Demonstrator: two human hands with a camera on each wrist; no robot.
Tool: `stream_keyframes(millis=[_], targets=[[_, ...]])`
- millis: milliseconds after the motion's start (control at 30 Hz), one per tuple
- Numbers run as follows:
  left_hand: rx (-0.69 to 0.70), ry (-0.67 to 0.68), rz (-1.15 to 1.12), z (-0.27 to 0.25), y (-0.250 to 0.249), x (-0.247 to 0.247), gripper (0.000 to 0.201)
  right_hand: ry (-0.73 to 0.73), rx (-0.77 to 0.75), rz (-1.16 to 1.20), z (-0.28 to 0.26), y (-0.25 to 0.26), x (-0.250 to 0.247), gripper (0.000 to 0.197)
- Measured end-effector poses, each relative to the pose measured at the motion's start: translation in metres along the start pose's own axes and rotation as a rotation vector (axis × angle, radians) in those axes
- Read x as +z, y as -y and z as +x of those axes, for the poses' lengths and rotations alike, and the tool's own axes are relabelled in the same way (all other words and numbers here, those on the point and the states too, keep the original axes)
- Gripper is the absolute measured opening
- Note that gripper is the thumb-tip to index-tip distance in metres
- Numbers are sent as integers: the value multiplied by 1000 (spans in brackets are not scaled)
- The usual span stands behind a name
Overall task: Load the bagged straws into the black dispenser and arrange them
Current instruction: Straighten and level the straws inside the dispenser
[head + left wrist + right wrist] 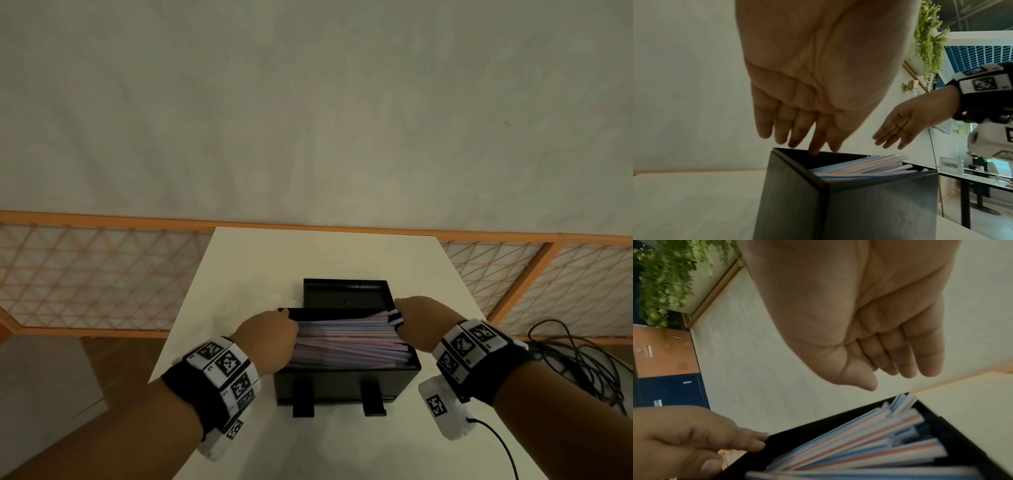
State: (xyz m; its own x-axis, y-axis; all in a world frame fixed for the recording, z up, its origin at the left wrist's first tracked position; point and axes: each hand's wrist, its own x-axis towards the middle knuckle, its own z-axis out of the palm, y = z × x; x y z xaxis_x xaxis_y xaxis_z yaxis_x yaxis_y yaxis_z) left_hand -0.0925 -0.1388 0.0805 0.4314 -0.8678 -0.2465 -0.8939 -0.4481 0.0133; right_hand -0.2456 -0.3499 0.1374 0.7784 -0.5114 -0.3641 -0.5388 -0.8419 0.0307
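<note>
The black dispenser (346,383) stands in the middle of the white table, its lid (346,294) tipped open behind it. Pink, blue and white straws (349,342) fill it lengthwise, and some right ends (900,402) stick up above the rim. My left hand (274,329) is at the straws' left end, fingers straight and pointing down, one fingertip (815,151) touching the inside of the dispenser's (838,203) left wall. My right hand (416,323) is at the right end, fingers (900,363) straight and together just above the raised straw ends. Neither hand holds anything.
The white table (308,260) is narrow, with its side edges close to both hands. An orange lattice fence (102,274) runs behind it. Black cables (582,359) lie on the floor to the right. No bag is in view.
</note>
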Motion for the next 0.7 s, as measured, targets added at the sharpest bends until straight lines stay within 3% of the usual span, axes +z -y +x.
stream_keyframes(millis=[100, 167, 333, 400, 700], targets=[[103, 153, 1, 6, -8, -4, 32, 52, -7, 73, 6, 9, 8, 69], [103, 218, 9, 12, -11, -12, 30, 123, 1, 57, 10, 16, 16, 85], [36, 292, 66, 22, -14, -23, 29, 152, 25, -146, 11, 30, 32, 98], [23, 268, 106, 21, -20, -25, 11, 184, 55, -270, 9, 32, 33, 100], [-14, 242, 204, 32, -30, -15, 12, 269, 88, -465, 1, 42, 28, 103]])
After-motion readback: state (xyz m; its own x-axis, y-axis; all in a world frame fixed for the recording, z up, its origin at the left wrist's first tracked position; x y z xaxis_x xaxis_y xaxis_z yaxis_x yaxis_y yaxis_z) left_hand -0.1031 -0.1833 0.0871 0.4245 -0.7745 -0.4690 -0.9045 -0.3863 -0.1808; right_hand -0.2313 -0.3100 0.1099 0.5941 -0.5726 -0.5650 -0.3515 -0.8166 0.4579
